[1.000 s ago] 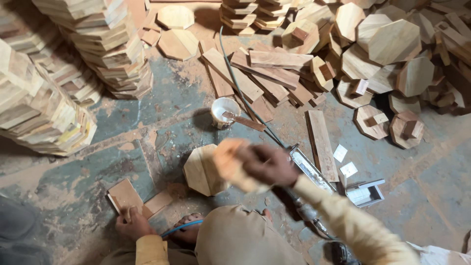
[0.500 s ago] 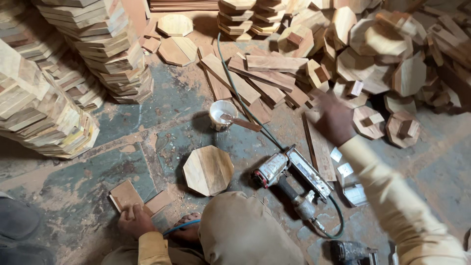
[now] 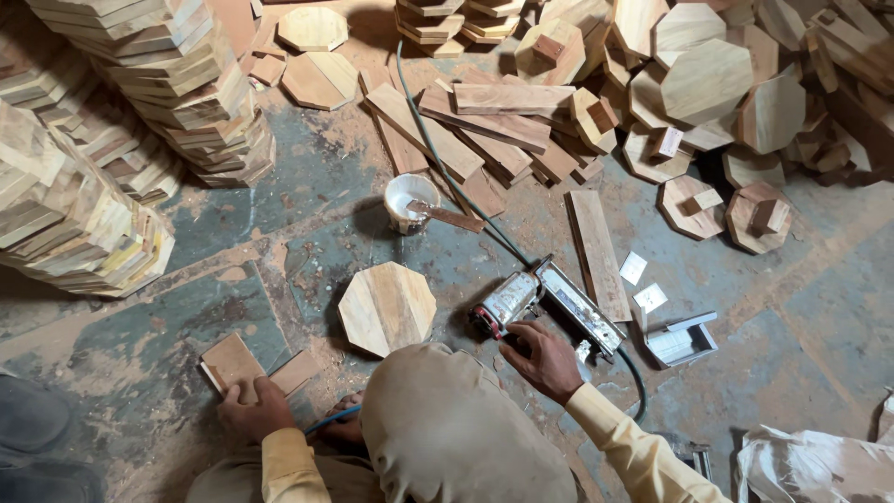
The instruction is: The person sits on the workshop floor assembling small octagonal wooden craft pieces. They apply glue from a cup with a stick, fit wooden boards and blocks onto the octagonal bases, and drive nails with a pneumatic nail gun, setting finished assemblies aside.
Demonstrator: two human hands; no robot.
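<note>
right hand [image 3: 545, 359]: i see my fingers curled round the grip of the nail gun [image 3: 549, 303], which lies on the floor.
left hand [image 3: 253, 408]: flat, fingers loose, resting on a small block [image 3: 228, 361].
octagon [image 3: 386, 307]: pale wood, flat, between both hands.
floor [image 3: 233, 214]: dusty concrete; stacks [image 3: 140, 102], planks [image 3: 484, 130], glue cup [image 3: 407, 200].

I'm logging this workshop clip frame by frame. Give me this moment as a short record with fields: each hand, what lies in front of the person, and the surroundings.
left hand: left hand rests on a small square wooden block on the floor
right hand: right hand grips the handle of the pneumatic nail gun, which lies on the floor
in front: octagonal wooden board flat on the floor; white cup with a wooden stick across it
air hose: green hose runs from the gun up the floor
surroundings: stacks of octagonal boards at left; loose planks beyond
</note>
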